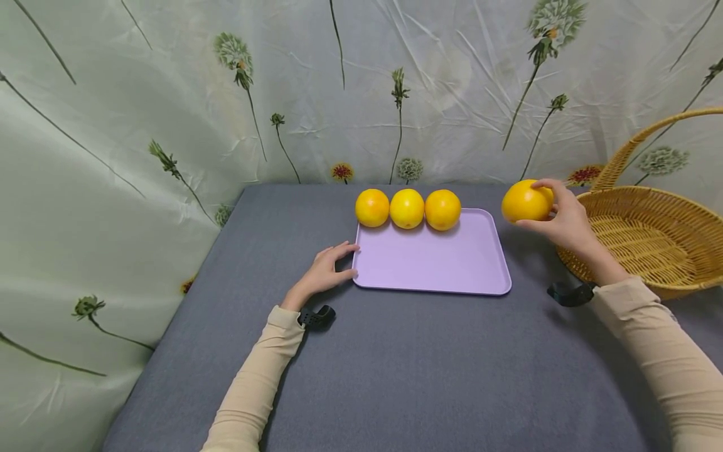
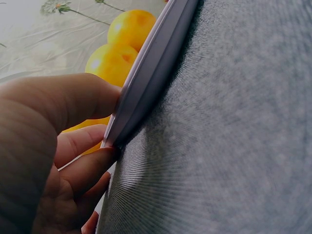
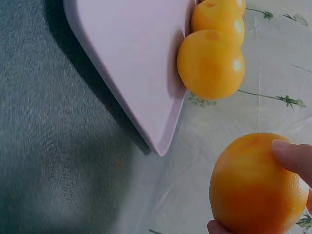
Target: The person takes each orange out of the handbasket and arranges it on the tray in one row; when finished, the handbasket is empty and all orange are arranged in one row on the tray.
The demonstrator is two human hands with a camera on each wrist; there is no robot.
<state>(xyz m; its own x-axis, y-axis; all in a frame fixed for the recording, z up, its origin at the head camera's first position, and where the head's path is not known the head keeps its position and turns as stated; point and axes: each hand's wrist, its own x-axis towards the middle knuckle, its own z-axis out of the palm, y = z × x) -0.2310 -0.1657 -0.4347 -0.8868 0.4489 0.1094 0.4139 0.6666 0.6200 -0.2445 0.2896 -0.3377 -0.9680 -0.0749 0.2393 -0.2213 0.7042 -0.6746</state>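
Note:
Above the table, to the right of the lilac tray [image 1: 435, 263], my right hand [image 1: 565, 220] grips an orange [image 1: 525, 202] between thumb and fingers. In the right wrist view the held orange [image 3: 258, 185] shows with the thumb across its upper side. My left hand [image 1: 324, 270] touches the tray's left edge, fingers and thumb spread apart along it. Up close in the left wrist view, its fingertips are right at the tray rim [image 2: 146, 73]. Three more oranges stand side by side along the tray's back edge: left [image 1: 372, 208], middle [image 1: 407, 208] and right [image 1: 443, 209].
A wicker basket [image 1: 644, 242] with a tall arched handle stands at the right, behind the right forearm. Grey cloth [image 1: 395, 364] covers the table. A pale curtain [image 1: 339, 125] printed with flowers hangs along the back and left sides.

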